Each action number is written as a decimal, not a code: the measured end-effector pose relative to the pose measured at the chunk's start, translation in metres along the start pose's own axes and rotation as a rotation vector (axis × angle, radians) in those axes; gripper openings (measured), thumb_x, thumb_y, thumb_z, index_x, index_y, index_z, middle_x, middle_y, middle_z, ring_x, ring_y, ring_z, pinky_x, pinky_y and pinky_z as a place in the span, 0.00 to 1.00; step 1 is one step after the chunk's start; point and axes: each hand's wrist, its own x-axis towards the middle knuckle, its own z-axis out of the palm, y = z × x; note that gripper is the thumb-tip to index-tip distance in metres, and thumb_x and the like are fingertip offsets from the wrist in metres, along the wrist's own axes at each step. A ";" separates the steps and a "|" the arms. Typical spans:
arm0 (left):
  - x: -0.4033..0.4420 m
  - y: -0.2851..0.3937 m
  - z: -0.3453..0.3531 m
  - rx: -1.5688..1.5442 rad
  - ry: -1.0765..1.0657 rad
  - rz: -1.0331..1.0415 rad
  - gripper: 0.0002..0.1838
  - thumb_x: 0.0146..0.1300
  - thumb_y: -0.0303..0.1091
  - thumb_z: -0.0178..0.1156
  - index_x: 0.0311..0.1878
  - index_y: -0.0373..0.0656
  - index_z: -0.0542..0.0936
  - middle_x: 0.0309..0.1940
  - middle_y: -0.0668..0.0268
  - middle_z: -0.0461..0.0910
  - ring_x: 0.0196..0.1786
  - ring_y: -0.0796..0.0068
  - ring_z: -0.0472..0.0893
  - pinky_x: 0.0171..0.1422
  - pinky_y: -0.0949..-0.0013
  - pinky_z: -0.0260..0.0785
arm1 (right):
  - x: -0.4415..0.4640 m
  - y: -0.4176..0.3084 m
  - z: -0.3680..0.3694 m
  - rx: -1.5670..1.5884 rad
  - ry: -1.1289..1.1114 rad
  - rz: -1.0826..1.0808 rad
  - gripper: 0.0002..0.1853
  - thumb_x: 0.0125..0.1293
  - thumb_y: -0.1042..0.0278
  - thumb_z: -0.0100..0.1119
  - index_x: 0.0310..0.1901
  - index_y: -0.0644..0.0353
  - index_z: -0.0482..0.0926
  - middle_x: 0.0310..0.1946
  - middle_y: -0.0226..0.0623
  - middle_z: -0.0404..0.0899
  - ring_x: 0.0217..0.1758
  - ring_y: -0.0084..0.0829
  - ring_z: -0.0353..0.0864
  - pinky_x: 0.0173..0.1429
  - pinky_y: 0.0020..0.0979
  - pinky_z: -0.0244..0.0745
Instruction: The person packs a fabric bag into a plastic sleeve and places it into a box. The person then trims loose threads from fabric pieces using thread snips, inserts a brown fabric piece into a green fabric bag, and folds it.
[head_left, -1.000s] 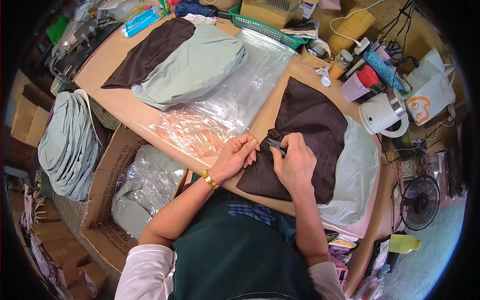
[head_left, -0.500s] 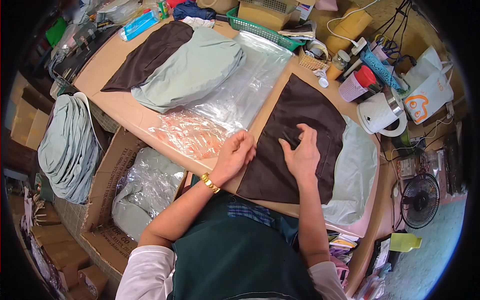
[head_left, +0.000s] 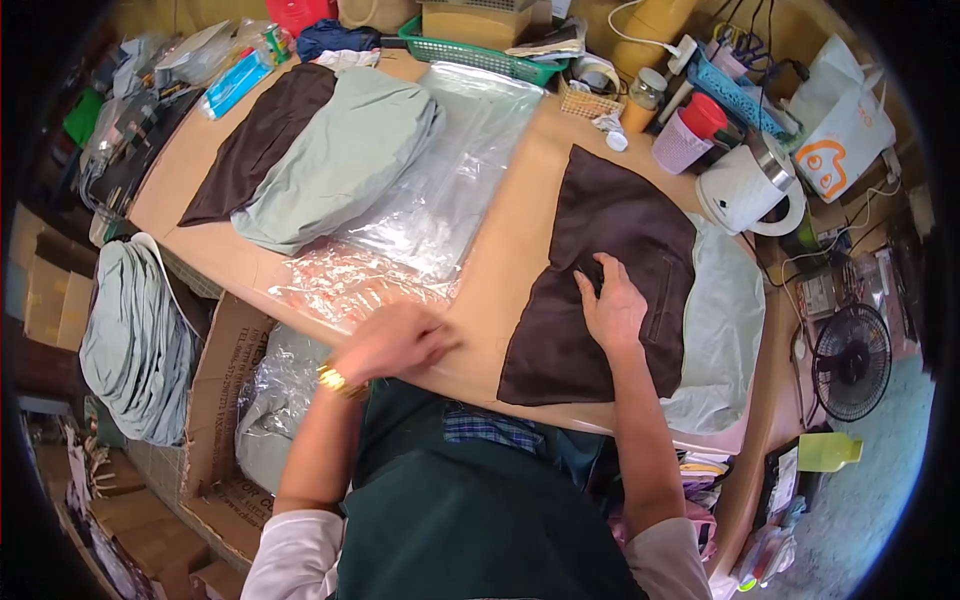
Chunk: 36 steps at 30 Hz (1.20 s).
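Note:
A dark brown cloth piece (head_left: 600, 330) lies on the table with a pale grey-green piece (head_left: 725, 330) along its right side. My right hand (head_left: 613, 302) rests on the brown cloth, thumb and fingers apart; a small dark thing by the fingertips is too unclear to name. Over the table's front edge is my left hand (head_left: 395, 342), smeared by motion, with a gold band (head_left: 340, 381) at the wrist. Close beyond it lie orange-printed clear plastic (head_left: 345, 285) and a clear plastic sheet (head_left: 450, 180). Another brown (head_left: 265, 140) and grey-green (head_left: 340, 165) cloth pair is farther left.
Below the table's left edge stands a cardboard box (head_left: 215, 410) with plastic-wrapped cloth. A stack of grey cloth (head_left: 135, 340) is left of it. At the back are a green basket (head_left: 480, 60), a pink cup (head_left: 683, 140) and a white kettle (head_left: 740, 190); a fan (head_left: 850, 362) stands right.
My left hand has moved left and toward me, away from the brown cloth. My right hand no longer pinches the small dark tool seen earlier, and its fingers have spread. The view has shifted.

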 end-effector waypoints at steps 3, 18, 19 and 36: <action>-0.013 0.012 -0.022 0.070 0.019 -0.024 0.17 0.70 0.42 0.54 0.37 0.38 0.83 0.27 0.52 0.80 0.31 0.52 0.79 0.40 0.58 0.72 | 0.002 -0.006 0.000 -0.018 0.001 0.021 0.20 0.64 0.58 0.64 0.53 0.59 0.73 0.43 0.44 0.80 0.42 0.46 0.83 0.45 0.42 0.77; -0.053 0.065 0.007 0.434 -0.182 0.126 0.37 0.69 0.52 0.55 0.71 0.33 0.62 0.69 0.48 0.64 0.63 0.48 0.72 0.67 0.53 0.63 | 0.001 -0.004 0.003 -0.005 -0.006 0.028 0.19 0.64 0.60 0.64 0.52 0.58 0.72 0.43 0.43 0.80 0.43 0.45 0.83 0.46 0.41 0.77; -0.057 0.071 -0.004 0.354 -0.418 -0.050 0.36 0.69 0.49 0.56 0.71 0.34 0.62 0.67 0.47 0.67 0.56 0.48 0.79 0.62 0.57 0.69 | 0.001 -0.005 0.003 -0.002 -0.008 0.027 0.19 0.64 0.60 0.64 0.52 0.58 0.72 0.43 0.43 0.80 0.43 0.45 0.83 0.46 0.41 0.77; 0.069 0.011 0.058 -0.518 0.221 -0.062 0.11 0.68 0.34 0.61 0.34 0.36 0.81 0.23 0.70 0.80 0.26 0.85 0.76 0.31 0.76 0.70 | -0.003 -0.010 0.005 0.156 -0.017 0.034 0.17 0.62 0.60 0.65 0.48 0.59 0.74 0.41 0.44 0.82 0.42 0.45 0.83 0.44 0.41 0.77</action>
